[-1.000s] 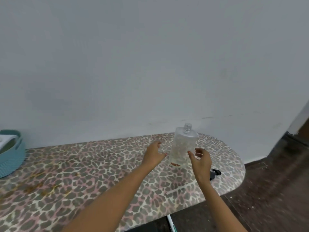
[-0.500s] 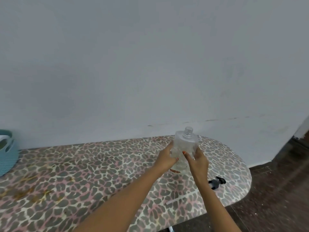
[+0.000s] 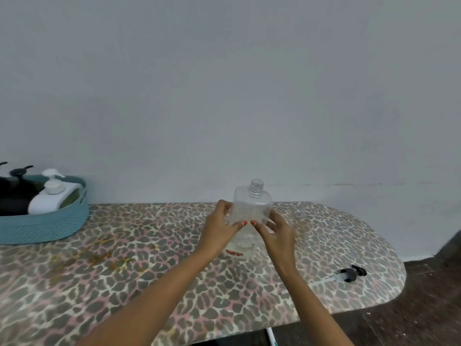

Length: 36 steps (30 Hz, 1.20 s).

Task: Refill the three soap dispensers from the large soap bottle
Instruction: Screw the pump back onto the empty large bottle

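Note:
A clear, nearly empty soap dispenser bottle (image 3: pixel 252 208) with an uncapped threaded neck stands upright on the leopard-print board (image 3: pixel 124 265). My left hand (image 3: pixel 219 227) holds its left side and my right hand (image 3: pixel 273 232) holds its right side, thumbs meeting across its front. The bottle's black pump head (image 3: pixel 349 274) lies on the board near the right end, apart from both hands. A white pump bottle (image 3: pixel 51 197) and two black pump dispensers (image 3: pixel 15 191) sit in a blue basket (image 3: pixel 42 227) at the far left.
A plain grey wall runs directly behind the board. The board's rounded right end drops off to a dark floor (image 3: pixel 429 303). A yellowish stain (image 3: pixel 99 255) marks the board's left half. A white leg (image 3: pixel 270 338) shows below the front edge.
Both hands have closed in from either side and now hold the clear bottle. The view has swung left, bringing the basket and its bottles fully into sight.

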{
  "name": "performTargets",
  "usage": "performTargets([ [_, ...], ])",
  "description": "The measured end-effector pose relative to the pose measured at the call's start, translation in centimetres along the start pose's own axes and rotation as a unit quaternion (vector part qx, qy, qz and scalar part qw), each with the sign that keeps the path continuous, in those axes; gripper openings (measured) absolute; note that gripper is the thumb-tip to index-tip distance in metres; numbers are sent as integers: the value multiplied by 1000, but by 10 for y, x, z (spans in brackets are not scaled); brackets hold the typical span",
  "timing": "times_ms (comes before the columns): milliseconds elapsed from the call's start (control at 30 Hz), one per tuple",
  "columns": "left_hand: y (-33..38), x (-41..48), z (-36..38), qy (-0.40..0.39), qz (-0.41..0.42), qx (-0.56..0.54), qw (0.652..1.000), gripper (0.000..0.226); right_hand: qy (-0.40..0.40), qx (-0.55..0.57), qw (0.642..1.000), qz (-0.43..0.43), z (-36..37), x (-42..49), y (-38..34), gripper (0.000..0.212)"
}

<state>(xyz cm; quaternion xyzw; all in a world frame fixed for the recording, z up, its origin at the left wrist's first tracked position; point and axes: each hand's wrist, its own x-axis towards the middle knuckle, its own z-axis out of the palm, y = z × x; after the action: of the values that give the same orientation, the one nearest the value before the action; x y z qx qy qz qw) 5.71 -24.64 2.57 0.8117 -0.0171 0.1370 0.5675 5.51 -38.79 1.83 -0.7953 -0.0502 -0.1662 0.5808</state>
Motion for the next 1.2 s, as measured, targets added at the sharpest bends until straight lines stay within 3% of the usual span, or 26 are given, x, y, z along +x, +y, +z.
performTargets([
  [233,-16,-27,-78,40,-17,13,999,46,-62,21,998,-20,60,-30,-27,48],
  [400,-22,-45,-110,50,-29,7,998,69,-95,14,995,-19,91,-44,-37,52],
  [900,-35,-57,-119,21,-68,26,997,68,-123,-3,992,9,100,-57,-21,50],
  [1033,-37,-57,-120,13,-76,34,996,71,-71,-52,996,25,65,-55,-4,38],
  [1200,-36,-57,-119,9,-84,33,996,73,62,-122,988,72,-21,-48,32,27],
])
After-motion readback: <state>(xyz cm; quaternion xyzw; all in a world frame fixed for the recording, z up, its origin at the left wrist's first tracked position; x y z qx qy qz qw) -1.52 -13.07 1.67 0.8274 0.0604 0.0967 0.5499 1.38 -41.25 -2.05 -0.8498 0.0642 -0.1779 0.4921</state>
